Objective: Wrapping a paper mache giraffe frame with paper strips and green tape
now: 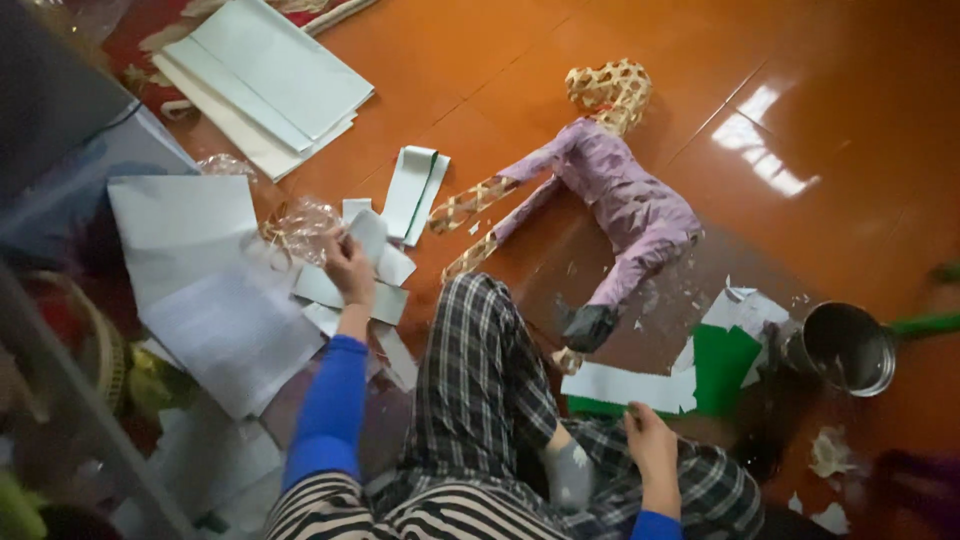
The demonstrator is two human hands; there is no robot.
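My left hand reaches out to the left and grips a small white paper strip above a scatter of white paper pieces. My right hand rests low by my knee, fingers curled at the near edge of a white and green paper sheet; whether it grips the sheet is unclear. A woven bamboo figure, partly covered in purple paper with bare lattice head and arms, lies on the orange floor beyond my plaid-trousered legs.
A stack of large white sheets lies far left. Loose grey-white sheets spread at left beside crumpled clear plastic. A folded white strip lies mid-floor. A metal pot with a green handle stands right, with paper scraps around it.
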